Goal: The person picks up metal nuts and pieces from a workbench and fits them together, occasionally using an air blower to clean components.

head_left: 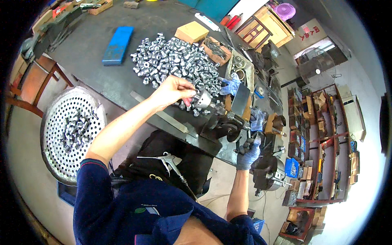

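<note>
My bare left hand (173, 90) reaches over the bench edge, its fingers pinched together at the front of a round metal chuck (203, 99). Whatever lies between the fingertips is too small to make out. A big pile of shiny metal fittings (171, 59) spreads just beyond that hand. My right hand (249, 153), in a grey-blue glove with dark fingertips, is closed beside the dark machine (228, 127) that carries the chuck. What it grips is hidden by the fingers. Across my lap lies a metal air blow gun (171, 162).
At left stands a round perforated metal tray (53, 134) with more fittings. A blue box (118, 45), a yellow block (192, 32) and a phone-like dark slab (241, 99) are on the bench. Shelves (322, 147) stand at right, near another dark machine (269, 173).
</note>
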Motion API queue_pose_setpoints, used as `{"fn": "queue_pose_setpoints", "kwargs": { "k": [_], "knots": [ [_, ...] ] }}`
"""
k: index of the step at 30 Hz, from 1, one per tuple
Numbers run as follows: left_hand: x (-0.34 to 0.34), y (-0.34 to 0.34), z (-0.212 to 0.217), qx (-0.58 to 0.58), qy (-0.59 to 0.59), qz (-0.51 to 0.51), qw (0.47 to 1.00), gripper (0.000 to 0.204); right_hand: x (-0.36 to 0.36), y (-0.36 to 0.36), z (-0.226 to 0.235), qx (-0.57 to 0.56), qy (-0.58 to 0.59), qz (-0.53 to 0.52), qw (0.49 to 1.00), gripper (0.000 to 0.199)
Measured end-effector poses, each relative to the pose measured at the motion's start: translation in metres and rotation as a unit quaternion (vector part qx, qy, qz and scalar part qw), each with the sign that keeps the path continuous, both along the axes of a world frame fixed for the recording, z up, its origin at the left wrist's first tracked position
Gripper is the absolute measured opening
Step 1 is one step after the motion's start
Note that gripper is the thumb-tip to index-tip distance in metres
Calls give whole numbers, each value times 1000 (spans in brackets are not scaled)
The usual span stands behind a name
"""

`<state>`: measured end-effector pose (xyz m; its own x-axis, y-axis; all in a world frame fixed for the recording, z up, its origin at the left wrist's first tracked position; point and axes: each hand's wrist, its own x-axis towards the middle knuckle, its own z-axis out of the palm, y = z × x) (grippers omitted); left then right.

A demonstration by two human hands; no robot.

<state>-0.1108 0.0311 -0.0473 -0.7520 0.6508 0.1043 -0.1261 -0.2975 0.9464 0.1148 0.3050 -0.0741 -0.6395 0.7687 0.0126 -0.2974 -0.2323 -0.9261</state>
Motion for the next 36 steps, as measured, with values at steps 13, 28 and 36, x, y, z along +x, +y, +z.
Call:
{"fn": "queue_pose_setpoints", "kwargs": {
  "k": [13,28,36],
  "knots": [
    [-3,-1,1,-18,6,-34,999,21,0,-6,12,17,-17,-17,1000,35],
    [-1,1,-1,12,18,-38,999,19,-4,-6,25,42,3,0,999,33],
    [-2,0,-1,2,57,-38,998,27,-41,22,50,37,58,10,998,34]
  ]
}}
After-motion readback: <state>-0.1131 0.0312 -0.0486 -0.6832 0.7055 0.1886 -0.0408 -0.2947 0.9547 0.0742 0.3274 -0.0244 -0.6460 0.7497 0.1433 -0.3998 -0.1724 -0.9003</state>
